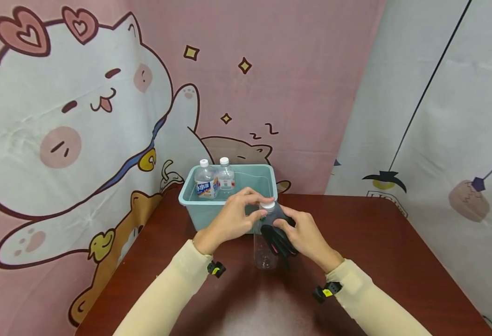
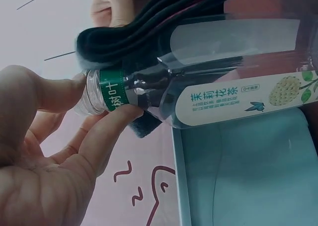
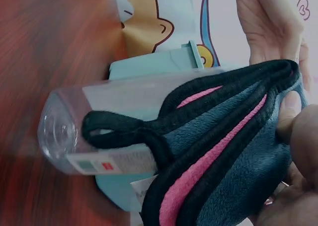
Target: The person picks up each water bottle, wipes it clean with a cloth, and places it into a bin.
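A clear plastic bottle (image 1: 265,257) with a white cap stands roughly upright in front of the basin; whether its base touches the table I cannot tell. In the left wrist view its green neck band and pale jasmine tea label (image 2: 223,99) show. My left hand (image 1: 232,215) pinches the bottle at its cap and neck, thumb and fingers on either side. A folded dark blue-grey cloth (image 3: 223,131) with black edging, a hanging loop and pink inside is gripped by my right hand (image 1: 306,235). The cloth lies against the bottle's neck and upper side.
A light blue plastic basin (image 1: 193,212) stands at the back of the dark red-brown table (image 1: 355,252). Inside it are two capped clear bottles, one labelled bottle (image 1: 206,182) and another bottle (image 1: 226,175). Cartoon-printed curtains (image 1: 296,93) hang behind.
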Demonstrator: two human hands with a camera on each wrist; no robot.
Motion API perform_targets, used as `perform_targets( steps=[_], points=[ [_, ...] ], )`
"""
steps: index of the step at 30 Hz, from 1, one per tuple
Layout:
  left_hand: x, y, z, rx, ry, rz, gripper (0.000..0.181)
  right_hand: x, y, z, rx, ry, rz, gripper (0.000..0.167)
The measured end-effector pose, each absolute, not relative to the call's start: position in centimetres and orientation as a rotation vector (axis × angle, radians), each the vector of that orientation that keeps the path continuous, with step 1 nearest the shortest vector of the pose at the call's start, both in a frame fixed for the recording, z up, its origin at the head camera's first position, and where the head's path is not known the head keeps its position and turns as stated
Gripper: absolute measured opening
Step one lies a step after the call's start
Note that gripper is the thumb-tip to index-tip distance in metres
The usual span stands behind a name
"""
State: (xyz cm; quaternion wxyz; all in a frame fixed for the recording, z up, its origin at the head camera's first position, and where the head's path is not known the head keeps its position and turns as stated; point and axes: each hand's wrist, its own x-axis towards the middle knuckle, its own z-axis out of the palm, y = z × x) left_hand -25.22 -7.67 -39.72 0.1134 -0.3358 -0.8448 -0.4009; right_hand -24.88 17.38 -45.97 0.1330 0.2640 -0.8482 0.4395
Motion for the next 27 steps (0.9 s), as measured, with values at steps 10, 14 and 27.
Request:
perform_targets(
  steps=[10,14,27],
  points=[
    [-25.3,-7.7,-39.4,-0.991,-2.483,-1.164,0.037,-25.0,18.8,-45.9,0.786,-2.503,1.192,0.045],
    [-25.3,-7.7,-39.5,-0.991,-2.494,-1.163,0.038,-25.1,19.3,-46.1,0.792,-2.526,1.180,0.043],
    [-25.4,-7.7,-39.5,-1.003,-2.499,-1.165,0.036,-25.9,20.6,-50.3,0.821,-2.707,1.187,0.037]
  ],
)
